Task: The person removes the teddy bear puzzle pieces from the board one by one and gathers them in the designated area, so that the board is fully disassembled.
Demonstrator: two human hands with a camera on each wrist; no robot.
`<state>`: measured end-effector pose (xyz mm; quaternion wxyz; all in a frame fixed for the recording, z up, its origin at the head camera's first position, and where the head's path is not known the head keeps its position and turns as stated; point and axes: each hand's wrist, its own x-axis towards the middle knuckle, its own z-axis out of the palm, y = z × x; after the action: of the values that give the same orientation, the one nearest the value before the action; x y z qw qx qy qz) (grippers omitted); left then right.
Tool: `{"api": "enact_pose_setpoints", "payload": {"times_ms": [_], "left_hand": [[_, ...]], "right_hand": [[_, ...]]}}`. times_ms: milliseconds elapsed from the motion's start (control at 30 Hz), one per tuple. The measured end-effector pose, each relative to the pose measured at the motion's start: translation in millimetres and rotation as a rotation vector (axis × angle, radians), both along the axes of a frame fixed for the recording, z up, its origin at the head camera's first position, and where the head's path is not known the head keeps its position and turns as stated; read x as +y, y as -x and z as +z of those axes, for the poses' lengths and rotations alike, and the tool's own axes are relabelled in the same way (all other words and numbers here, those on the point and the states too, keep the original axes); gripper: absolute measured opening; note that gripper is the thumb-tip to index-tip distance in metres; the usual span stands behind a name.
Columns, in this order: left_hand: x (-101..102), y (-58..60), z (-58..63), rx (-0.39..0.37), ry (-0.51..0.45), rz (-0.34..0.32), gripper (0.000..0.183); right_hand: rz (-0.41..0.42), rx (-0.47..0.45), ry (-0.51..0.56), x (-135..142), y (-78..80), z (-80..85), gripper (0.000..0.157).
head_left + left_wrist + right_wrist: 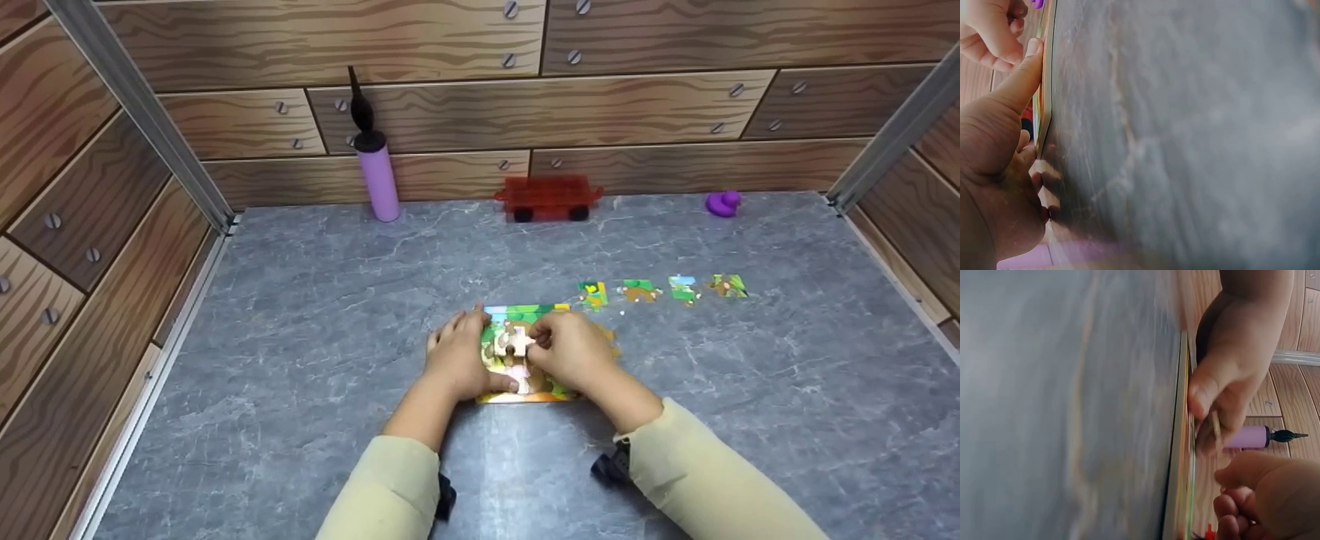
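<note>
A jigsaw puzzle board [526, 309] with a colourful cartoon picture lies on the grey table. My left hand [456, 358] rests at its left side, the thumb stretched over the front part of the board and the fingers along the left edge. Over the board's middle, my right hand [576, 349] pinches a puzzle piece [1216, 430] between thumb and fingertips. The held piece is tilted on edge above the board in the right wrist view. An orange-brown piece [613, 339] peeks out at the board's right side, partly hidden by the right hand.
Several loose puzzle pieces [640, 291] lie in a row behind and right of the board. Along the back wall stand a purple hand pump [380, 180], a red toy wagon [549, 196] and a purple rubber duck [723, 203]. Wood-patterned walls enclose the table.
</note>
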<state>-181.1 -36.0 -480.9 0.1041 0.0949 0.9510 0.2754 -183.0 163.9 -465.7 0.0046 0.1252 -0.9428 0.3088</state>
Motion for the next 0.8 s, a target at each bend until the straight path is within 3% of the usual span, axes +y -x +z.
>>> {"api": "enact_pose_setpoints", "payload": {"times_ms": [300,567,800], "left_hand": [[-0.7,-0.7,-0.1,0.013,-0.018,-0.001,0.123],[-0.5,-1.3,0.5,-0.006,-0.024,-0.001,0.127],[0.1,-0.2,0.0,0.001,-0.012,-0.008,0.117]], "right_hand": [[-0.005,0.082,0.170,27.6,-1.4,3.8,0.008],[-0.021,0.070,0.267,58.4,-5.7,18.1,0.012],[-0.024,0.160,0.234,89.6,-6.6,32.5,0.011]]}}
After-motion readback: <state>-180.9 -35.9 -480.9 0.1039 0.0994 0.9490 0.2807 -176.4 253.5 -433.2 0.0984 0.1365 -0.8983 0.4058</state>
